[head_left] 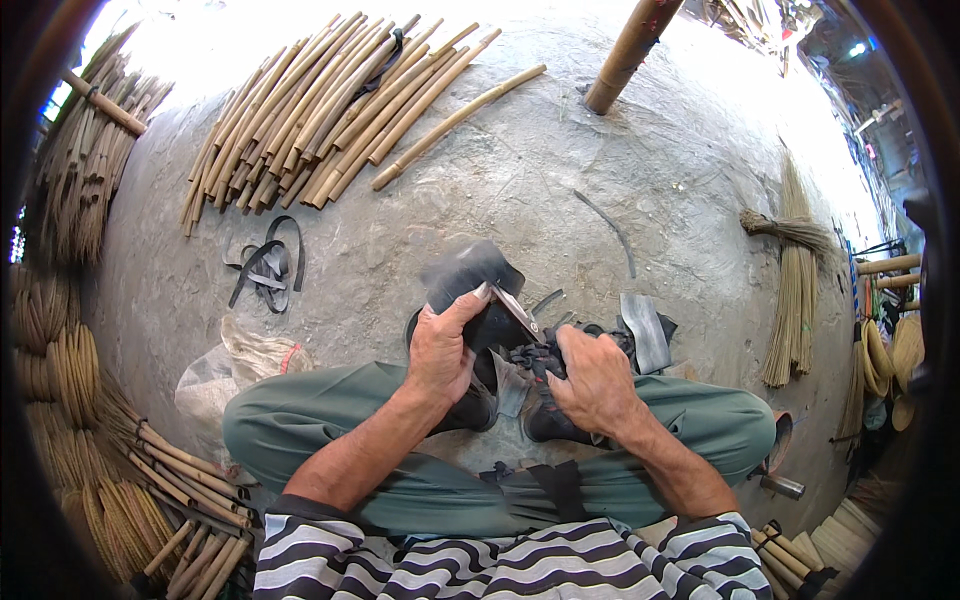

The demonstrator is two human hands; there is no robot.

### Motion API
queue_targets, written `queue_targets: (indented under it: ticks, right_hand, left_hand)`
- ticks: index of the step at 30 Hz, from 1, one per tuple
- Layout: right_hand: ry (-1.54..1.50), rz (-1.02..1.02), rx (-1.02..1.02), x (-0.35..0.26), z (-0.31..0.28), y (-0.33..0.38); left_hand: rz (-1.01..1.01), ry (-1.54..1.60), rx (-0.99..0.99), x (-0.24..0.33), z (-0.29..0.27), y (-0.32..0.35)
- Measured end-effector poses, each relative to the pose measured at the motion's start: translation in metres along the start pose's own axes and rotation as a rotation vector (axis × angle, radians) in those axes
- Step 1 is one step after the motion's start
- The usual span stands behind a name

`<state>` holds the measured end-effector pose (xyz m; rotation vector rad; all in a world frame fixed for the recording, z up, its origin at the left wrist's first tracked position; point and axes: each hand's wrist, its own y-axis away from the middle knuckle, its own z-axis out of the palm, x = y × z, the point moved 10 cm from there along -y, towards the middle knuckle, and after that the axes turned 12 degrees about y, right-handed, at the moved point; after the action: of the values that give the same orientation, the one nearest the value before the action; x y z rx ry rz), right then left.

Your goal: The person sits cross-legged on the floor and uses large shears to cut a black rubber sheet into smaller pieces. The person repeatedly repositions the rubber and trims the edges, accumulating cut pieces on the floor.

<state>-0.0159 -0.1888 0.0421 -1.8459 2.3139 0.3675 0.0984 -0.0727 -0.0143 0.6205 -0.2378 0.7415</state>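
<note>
I sit cross-legged on a concrete floor. My left hand grips a black rubber sheet whose upper end is blurred. Against it lies a thin metal blade, its handle hidden in my right hand, which is closed on a dark wrapped bundle by my shoes. A flat grey cleaver blade lies just right of my right hand.
Cut bamboo poles lie fanned at the upper left, with one thick pole standing at the top. Black rubber straps and a plastic bag lie at left. Split cane bundles lie at right, coiled strips at far left.
</note>
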Motion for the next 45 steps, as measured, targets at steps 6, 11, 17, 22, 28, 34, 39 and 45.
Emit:
queue_targets:
  ticks: [6, 11, 17, 22, 28, 34, 39, 45]
  right_hand:
    - [-0.008, 0.011, 0.131, 0.003, -0.017, -0.003]
    - [-0.067, 0.088, -0.02, 0.007, -0.004, 0.0]
    - [-0.102, 0.093, -0.117, 0.008, 0.009, 0.005]
    - [-0.045, -0.024, 0.052, -0.003, -0.001, 0.0]
    - [-0.009, 0.01, 0.061, 0.001, -0.005, 0.0]
    - [-0.075, 0.091, -0.124, 0.005, 0.015, 0.005]
    - [-0.083, 0.053, -0.103, 0.004, 0.015, 0.004]
    - [0.023, -0.009, 0.121, -0.002, -0.011, -0.001]
  left_hand:
    - [-0.045, -0.165, -0.004, -0.019, -0.002, 0.012]
    - [-0.038, -0.094, -0.027, -0.016, 0.0, 0.012]
    - [-0.021, -0.018, 0.001, -0.007, -0.001, 0.004]
    - [0.093, -0.033, 0.009, 0.012, -0.004, -0.001]
    - [0.044, -0.152, -0.007, -0.008, -0.004, 0.007]
    - [-0.016, -0.116, 0.019, -0.008, -0.01, 0.004]
    - [-0.008, -0.041, 0.038, -0.002, -0.012, 0.0]
    - [-0.011, -0.172, -0.016, -0.013, -0.002, 0.01]
